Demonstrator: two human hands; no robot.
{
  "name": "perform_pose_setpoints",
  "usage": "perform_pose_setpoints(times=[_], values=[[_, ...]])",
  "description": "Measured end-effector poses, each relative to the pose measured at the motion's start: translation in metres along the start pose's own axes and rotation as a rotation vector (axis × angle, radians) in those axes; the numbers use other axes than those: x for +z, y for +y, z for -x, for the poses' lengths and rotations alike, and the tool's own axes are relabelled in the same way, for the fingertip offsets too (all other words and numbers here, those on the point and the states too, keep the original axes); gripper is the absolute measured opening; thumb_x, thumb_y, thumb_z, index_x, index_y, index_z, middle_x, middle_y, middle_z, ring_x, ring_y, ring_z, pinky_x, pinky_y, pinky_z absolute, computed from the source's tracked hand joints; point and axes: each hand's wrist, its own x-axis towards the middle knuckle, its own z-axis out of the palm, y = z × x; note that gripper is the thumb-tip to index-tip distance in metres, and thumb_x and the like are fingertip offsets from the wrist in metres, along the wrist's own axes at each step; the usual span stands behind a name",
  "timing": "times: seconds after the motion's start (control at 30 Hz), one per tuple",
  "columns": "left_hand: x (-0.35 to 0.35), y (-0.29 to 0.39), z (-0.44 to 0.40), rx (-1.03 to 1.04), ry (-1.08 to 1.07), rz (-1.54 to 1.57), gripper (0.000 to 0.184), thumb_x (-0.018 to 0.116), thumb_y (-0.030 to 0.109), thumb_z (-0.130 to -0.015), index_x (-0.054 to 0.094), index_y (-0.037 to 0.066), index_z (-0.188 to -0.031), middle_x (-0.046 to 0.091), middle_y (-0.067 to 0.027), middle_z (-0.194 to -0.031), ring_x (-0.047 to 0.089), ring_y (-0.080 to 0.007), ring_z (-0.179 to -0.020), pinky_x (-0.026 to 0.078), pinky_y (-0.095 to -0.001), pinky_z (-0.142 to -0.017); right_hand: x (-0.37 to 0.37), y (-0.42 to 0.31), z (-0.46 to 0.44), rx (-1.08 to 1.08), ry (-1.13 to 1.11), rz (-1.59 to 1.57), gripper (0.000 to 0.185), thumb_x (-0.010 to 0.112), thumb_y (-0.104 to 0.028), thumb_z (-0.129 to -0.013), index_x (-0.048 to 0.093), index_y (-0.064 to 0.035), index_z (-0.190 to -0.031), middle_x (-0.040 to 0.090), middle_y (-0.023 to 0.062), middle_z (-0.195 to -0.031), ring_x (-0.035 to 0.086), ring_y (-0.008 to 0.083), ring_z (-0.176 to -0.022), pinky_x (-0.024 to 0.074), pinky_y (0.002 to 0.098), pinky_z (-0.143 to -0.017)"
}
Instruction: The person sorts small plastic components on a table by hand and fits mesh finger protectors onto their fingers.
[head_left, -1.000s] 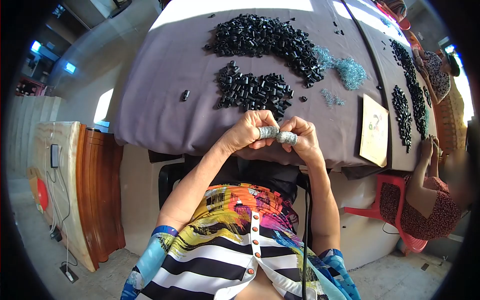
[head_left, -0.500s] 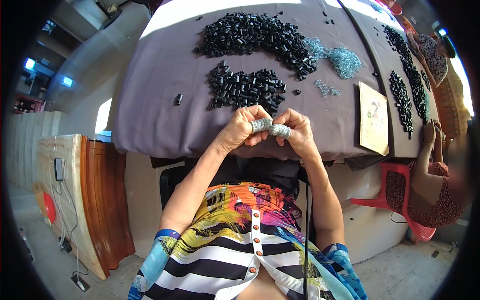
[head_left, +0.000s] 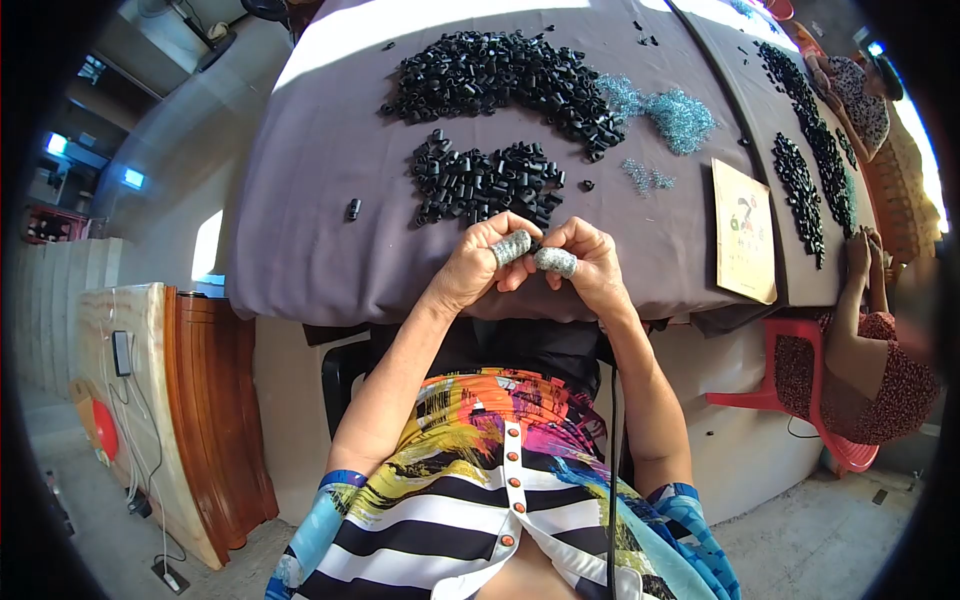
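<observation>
Steadiness wins here imo: left hand (head_left: 592, 268) and right hand (head_left: 472, 268) both look pinched on a dark piece (head_left: 535, 245), so brace fingertips, black pile (head_left: 482, 182) at 12 o'clock.

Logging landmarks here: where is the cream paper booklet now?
Head view, right side: the cream booklet lies on the grey-purple cloth, right of the left hand, below the wiry bluish pile.

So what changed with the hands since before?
The gray wrap on the left hand tipped toward the black piles, away from the one on the right hand. I can't tell if the fingers took or let go of anything. The black piles and book stayed put.
</observation>
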Motion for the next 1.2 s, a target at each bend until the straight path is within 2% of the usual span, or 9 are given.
perform_pose_setpoints(times=[0.13, 0.23, 1.2], values=[[-0.001, -0.001, 0.000, 0.002, -0.003, 0.017, 0.013, 0.043, 0.005, -0.090, 0.052, 0.001, -0.099, 0.057, -0.0065, -0.070, 0.050, -0.0075, -0.047, 0.038, -0.0180, -0.040, 0.000, 0.001, 0.000, -0.007, 0.010, 0.003, 0.014, 0.067, -0.004, -0.076, 0.053, -0.0014, -0.076, 0.061, 0.0066, -0.069, 0.052, 0.0072, -0.053, 0.0433, 0.0199, -0.045], [0.000, -0.001, 0.000, -0.003, 0.004, 0.031, 0.014, 0.046, 0.009, -0.090, 0.052, 0.004, -0.101, 0.056, -0.0054, -0.069, 0.049, -0.0077, -0.049, 0.038, -0.0177, -0.041, 0.002, 0.001, -0.001, -0.007, 0.027, 0.004, 0.014, 0.067, -0.004, -0.076, 0.053, -0.0017, -0.076, 0.061, 0.0062, -0.068, 0.052, 0.0072, -0.053, 0.0431, 0.0198, -0.046], [-0.003, -0.006, -0.001, 0.069, 0.011, 0.042, 0.011, 0.045, 0.003, -0.088, 0.050, 0.006, -0.097, 0.055, -0.0053, -0.071, 0.050, -0.0078, -0.050, 0.036, -0.0179, -0.041, 0.011, 0.007, 0.001, -0.042, 0.171, 0.115, 0.010, 0.064, -0.004, -0.078, 0.054, -0.0018, -0.078, 0.061, 0.0047, -0.069, 0.052, 0.0062, -0.053, 0.0433, 0.0191, -0.047]])
